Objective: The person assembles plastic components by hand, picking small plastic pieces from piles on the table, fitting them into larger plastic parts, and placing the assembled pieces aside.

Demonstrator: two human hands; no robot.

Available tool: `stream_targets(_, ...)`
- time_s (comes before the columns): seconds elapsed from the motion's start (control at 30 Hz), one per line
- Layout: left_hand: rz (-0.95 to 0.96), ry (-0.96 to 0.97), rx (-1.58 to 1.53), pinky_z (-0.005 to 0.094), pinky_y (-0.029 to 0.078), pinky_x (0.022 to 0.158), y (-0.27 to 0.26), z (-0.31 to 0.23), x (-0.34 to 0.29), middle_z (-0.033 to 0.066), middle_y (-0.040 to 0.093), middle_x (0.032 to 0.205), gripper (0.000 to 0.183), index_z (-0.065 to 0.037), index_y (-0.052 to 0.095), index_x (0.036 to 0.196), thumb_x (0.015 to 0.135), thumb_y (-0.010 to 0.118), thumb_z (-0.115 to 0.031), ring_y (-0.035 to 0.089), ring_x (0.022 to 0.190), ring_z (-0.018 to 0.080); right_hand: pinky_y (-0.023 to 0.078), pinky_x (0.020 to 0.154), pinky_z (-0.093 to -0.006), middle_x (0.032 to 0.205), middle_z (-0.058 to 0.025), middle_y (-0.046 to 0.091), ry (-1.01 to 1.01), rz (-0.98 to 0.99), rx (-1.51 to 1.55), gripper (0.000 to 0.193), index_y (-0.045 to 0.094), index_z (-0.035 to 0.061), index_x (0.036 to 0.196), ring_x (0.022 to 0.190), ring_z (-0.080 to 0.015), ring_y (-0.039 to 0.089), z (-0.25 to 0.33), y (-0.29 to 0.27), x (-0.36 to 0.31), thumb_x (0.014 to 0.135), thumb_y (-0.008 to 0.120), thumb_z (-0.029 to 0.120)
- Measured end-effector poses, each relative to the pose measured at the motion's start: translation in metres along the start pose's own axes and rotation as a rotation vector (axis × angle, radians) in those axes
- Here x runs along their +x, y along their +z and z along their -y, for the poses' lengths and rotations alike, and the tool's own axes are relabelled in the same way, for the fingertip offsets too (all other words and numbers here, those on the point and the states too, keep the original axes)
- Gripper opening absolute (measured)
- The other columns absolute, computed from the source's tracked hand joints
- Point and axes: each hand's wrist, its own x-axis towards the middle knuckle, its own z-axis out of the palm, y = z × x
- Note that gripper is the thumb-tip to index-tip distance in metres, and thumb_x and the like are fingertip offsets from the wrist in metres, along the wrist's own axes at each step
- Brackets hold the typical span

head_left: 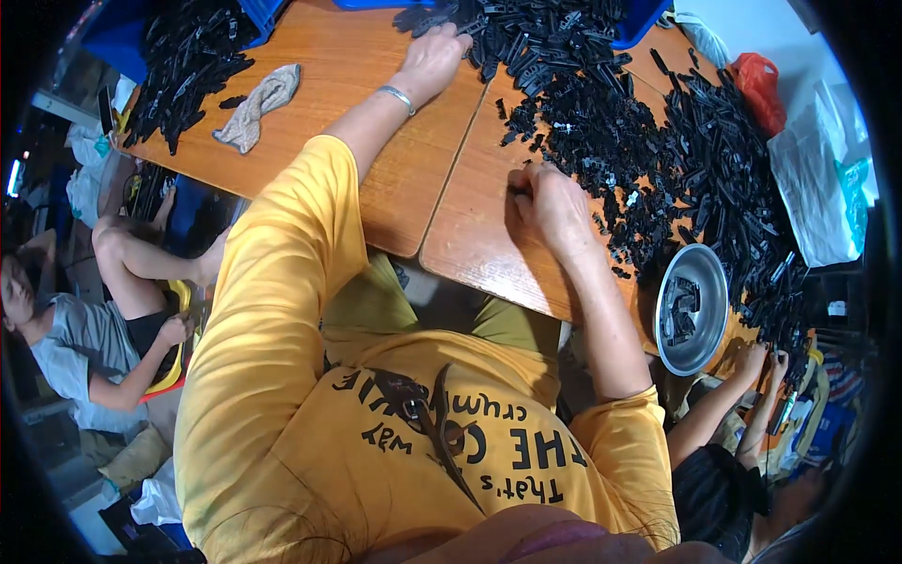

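Observation:
My left hand (432,64) reaches to the far side of the table, at the near edge of a heap of long black plastic parts (540,47). Its fingers are bent together, and whatever they grip is hidden. Closer to me, my right hand (556,209) rests low over the tabletop with its fingers curled in a pinch. Any piece between those fingertips is too small or hidden to make out. Just beyond and to the right of it spreads a pile of small black plastic pieces (601,132).
A steel bowl (722,320) with some black parts stands at the right edge. More black parts (728,160) lie beyond it, near a red bag (757,94). On the left are a knitted glove (258,108) and another black heap (183,70). Co-workers sit at both sides.

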Motion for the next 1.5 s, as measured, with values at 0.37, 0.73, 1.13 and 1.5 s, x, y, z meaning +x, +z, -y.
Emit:
stream_targets(0.37,-0.088,0.071,-0.206,0.0468,0.056,0.083,-0.003,0.01,-0.021,0.0141,0.065,0.095,0.008,-0.003,0.063,0.092,0.09,0.067,-0.01,0.065,0.095,0.0362,0.055,0.081,-0.049,0.098,-0.0208,0.07,-0.057,0.108,-0.057,0.022,0.063,0.0035,0.097,0.094,-0.042,0.069,0.011,-0.002,-0.005,0.078,0.074,0.01)
stream_targets(0.73,0.021,-0.305,-0.116,0.0473,0.052,0.101,0.02,-0.021,0.03,0.0158,0.06,0.132,0.035,-0.009,0.068,0.128,0.098,0.067,-0.027,0.06,0.12,0.0372,0.056,0.077,-0.049,0.091,-0.023,0.071,-0.006,0.096,0.051,0.014,0.067,0.0053,0.092,0.088,-0.043,0.07,0.028,-0.008,-0.01,0.078,0.069,0.004)
stream_targets(1.13,-0.146,-0.462,-1.067,0.0356,0.054,0.082,-0.026,-0.022,-0.049,0.0128,0.074,0.12,0.031,-0.009,0.058,0.136,0.105,0.057,-0.015,0.069,0.098,0.0211,0.055,0.073,-0.0401,0.082,-0.0185,0.071,-0.006,0.094,0.292,0.025,0.061,0.0009,0.088,0.08,-0.0343,0.071,0.029,0.0,-0.006,0.079,0.084,0.007)
stream_targets(1.5,0.038,-0.553,-2.031,0.0361,0.056,0.101,-0.099,-0.072,-0.077,0.0176,0.068,0.128,0.04,0.001,0.049,0.144,0.108,0.056,-0.015,0.068,0.114,0.0221,0.051,0.059,-0.0277,0.074,-0.0053,0.062,-0.123,-0.469,0.582,0.02,0.064,0.0011,0.085,0.063,-0.0113,0.061,0.051,-0.01,0.046,0.082,0.084,0.001)
